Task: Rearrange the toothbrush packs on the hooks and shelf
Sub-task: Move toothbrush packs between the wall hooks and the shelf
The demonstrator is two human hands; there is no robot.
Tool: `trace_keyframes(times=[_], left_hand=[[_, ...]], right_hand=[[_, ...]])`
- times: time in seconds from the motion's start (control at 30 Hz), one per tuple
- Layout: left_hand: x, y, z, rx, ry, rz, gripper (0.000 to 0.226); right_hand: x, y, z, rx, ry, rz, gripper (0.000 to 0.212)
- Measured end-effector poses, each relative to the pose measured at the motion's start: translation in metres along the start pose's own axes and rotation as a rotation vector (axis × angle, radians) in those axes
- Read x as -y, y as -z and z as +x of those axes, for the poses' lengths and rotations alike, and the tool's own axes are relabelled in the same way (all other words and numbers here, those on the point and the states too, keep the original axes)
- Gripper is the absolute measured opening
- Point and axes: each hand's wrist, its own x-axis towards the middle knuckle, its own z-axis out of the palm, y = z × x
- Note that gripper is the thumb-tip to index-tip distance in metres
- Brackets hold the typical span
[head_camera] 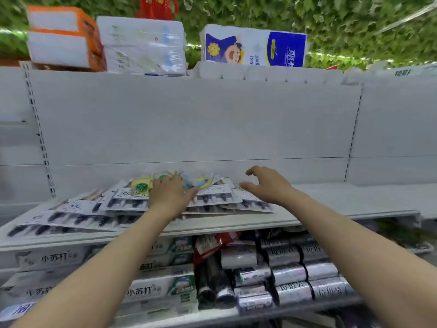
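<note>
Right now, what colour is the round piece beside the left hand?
The round piece is green; head view.

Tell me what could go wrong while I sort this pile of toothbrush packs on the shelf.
1. The toothbrush packs lie loosely overlapped, and the leftmost ones reach close to the front edge of the shelf; a shove may slide them off.
2. Your left hand rests on the middle of the pile, so pulling one pack could drag its neighbours.
3. The yellow packs at the back may get buried.

Toothbrush packs [78,216] fanned across shelf [331,204] at centre left, toothpaste boxes [151,290] below left, rolls [290,273] below right, tissue packs [142,43] along top.
</note>
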Motion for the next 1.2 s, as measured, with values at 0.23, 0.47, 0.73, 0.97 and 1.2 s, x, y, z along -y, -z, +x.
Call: trace_keyframes(times=[0.23,0.47,0.73,0.97,1.2], left_hand=[[0.002,-0.014,0.040,-0.063,0.058,0.043,0.064],[-0.009,-0.019,0.077,0.056,0.096,0.078,0.074],[-0.013,-0.022,0.095,0.114,0.150,0.108,0.080],[-0.017,-0.011,0.090,0.017,0.237,-0.075,0.061],[-0.024,-0.007,0.073,-0.040,0.391,-0.306,0.054]], right_hand=[[0.004,-0.041,0.052,0.053,0.037,0.164,0.060],[0.023,-0.072,0.102,0.161,0.012,0.220,0.053],[0.028,-0.086,0.128,0.224,0.005,0.316,0.048],[0.023,-0.083,0.128,0.007,-0.055,0.788,0.031],[0.038,-0.066,0.112,-0.269,-0.130,1.135,0.031]])
